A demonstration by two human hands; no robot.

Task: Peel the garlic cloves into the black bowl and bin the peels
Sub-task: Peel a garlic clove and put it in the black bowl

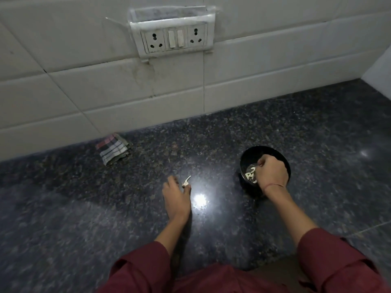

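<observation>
**A:** Report finger state, right side first.

**B:** The fingers point(261, 163) of the right hand point(270, 173) were curled and bunched together over the black bowl point(275, 150). Whether they pinched a clove could not be determined, because the knuckles hid the tips. Pale garlic pieces point(250, 175) lay in the bowl, just under that hand.

**A:** Left side?

**B:** The left hand point(176, 195) lay low on the counter point(232, 134), fingers loosely bent. A pale scrap point(186, 180) (clove or peel, too small to tell) touched the tip of the thumb point(187, 188). A pinch could not be confirmed.

**A:** Handling characteristics?

**B:** By judgement, cloves are light, firm, and slick once bared. Take them across the middle with the fingertip pads. Peel is papery and near weightless, tears readily, and likely clings to skin, so gather it by pinching rather than sweeping. The bowl looked light enough to slide on polished stone, so steady its wall if it is pressed. A folded cloth point(113, 152) lay well apart, by the wall.
</observation>
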